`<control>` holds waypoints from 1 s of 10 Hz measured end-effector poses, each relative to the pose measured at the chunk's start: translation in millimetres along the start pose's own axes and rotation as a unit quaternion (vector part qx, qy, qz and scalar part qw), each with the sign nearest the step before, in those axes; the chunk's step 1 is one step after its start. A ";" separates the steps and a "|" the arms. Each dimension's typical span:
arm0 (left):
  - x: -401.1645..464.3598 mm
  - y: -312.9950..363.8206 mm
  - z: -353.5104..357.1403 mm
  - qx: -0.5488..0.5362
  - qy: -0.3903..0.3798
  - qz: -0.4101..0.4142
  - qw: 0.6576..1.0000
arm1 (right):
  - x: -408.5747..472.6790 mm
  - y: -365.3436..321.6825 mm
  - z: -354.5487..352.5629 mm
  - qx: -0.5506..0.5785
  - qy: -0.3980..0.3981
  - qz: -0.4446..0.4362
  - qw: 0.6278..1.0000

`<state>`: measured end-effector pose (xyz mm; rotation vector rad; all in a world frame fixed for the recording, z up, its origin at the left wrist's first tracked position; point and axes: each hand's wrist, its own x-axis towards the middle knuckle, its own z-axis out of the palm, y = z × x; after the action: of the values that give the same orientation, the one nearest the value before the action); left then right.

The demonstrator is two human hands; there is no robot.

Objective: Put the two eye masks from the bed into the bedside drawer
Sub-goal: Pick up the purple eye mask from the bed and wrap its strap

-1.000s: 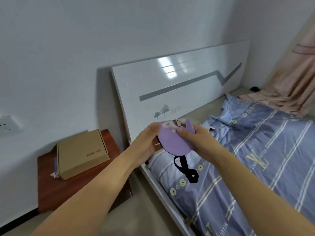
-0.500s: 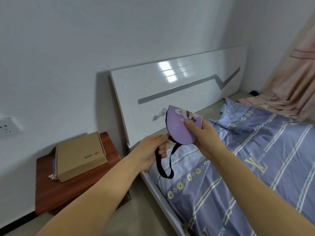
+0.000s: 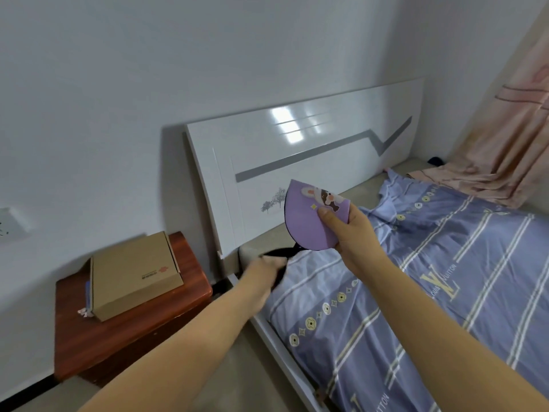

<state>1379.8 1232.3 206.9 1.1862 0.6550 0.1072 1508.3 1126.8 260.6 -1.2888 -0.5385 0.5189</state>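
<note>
Since the earlier frames, the purple eye mask [image 3: 312, 221] has been lifted higher and its black strap [image 3: 282, 258] drawn out toward the bed's head corner. The mask is pinched, folded, between thumb and fingers of the right hand [image 3: 347, 233], above the striped quilt [image 3: 430, 278]; the strap is gripped by the closed, blurred left hand [image 3: 264, 270]. Whether one mask or two is held cannot be told. Nothing is judged stowed yet: beside the bed, the bedside cabinet [image 3: 133, 328], with a cardboard box [image 3: 133, 275] on top, shows no open drawer.
</note>
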 end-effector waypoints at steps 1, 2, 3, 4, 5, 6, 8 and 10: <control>0.9 27.1 -14.0 -0.317 0.107 0.055 0.941 | -1.0 2.7 -4.3 0.023 0.031 0.028 0.999; -8.8 64.3 -10.6 -0.489 -0.096 0.096 0.861 | -1.4 10.9 -7.7 0.017 0.049 0.069 0.996; -29.5 61.0 -4.2 -0.084 -0.283 -0.005 0.956 | 2.5 12.2 -10.4 -0.003 0.085 0.070 0.994; -22.5 24.3 2.7 0.527 -0.227 -0.004 0.819 | 6.2 11.7 -10.7 -0.052 0.104 0.030 0.993; -8.8 13.5 -3.4 0.559 0.044 0.103 0.822 | 3.1 20.4 -5.0 -0.056 0.104 0.071 0.991; -12.3 31.2 -1.8 0.532 0.053 0.334 0.776 | -3.8 20.9 -4.9 0.045 0.010 0.213 0.976; -32.5 44.6 8.3 0.568 -0.105 0.509 0.638 | -9.8 4.1 -12.8 -0.235 -0.275 0.185 0.914; -25.8 43.1 22.3 0.592 -0.134 0.515 0.605 | -9.4 0.1 -2.1 -0.260 -0.310 0.220 0.888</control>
<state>1381.5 1220.4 260.5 2.7264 -0.4977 0.5075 1502.4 1119.2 259.3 -1.7754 -0.9677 1.2534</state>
